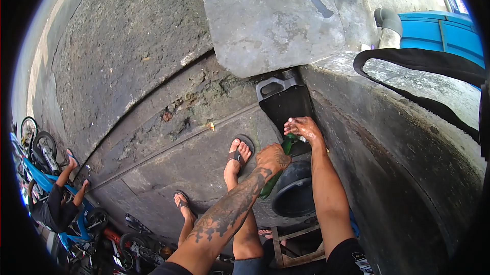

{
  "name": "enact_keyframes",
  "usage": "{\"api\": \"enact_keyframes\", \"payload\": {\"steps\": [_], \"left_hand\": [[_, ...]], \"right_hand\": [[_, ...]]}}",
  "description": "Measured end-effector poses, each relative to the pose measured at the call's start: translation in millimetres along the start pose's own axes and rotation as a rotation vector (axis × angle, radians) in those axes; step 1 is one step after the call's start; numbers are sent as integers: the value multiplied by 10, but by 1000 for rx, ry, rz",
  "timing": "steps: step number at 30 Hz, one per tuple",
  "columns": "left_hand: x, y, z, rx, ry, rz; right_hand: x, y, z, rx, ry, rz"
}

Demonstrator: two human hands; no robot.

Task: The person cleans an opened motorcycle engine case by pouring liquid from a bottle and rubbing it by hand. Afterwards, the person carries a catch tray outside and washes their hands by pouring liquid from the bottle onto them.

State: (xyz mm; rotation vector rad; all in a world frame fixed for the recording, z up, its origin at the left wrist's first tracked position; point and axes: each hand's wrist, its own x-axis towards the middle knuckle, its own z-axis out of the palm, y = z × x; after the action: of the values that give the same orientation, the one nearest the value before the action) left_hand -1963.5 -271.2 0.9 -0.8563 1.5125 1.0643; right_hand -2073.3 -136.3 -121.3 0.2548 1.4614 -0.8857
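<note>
A green bottle (269,185) is gripped around its middle by my left hand (274,158), at the end of the tattooed forearm. The bottle's upper end lies right by my right hand (306,129). That hand is cupped with its fingers apart and whitish wet patches on its skin; it does not appear to grip anything. Just beyond the hands, a black jerrycan (282,102) with a grey handle sits in the corner by the wall. Below the hands stands a round black bucket (295,197), partly covered by my right forearm.
A low concrete wall (372,137) runs along the right, with a black strap-like band (429,60) over its top. A concrete slab (275,25) lies ahead. A wooden frame (298,259) is near my legs. At left, a person (56,208) is among several bicycles.
</note>
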Motion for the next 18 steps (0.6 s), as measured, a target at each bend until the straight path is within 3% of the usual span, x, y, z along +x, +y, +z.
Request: {"api": "enact_keyframes", "payload": {"steps": [18], "left_hand": [[138, -106, 36, -156, -57, -65]], "right_hand": [[-87, -15, -67, 0, 1, 45]]}}
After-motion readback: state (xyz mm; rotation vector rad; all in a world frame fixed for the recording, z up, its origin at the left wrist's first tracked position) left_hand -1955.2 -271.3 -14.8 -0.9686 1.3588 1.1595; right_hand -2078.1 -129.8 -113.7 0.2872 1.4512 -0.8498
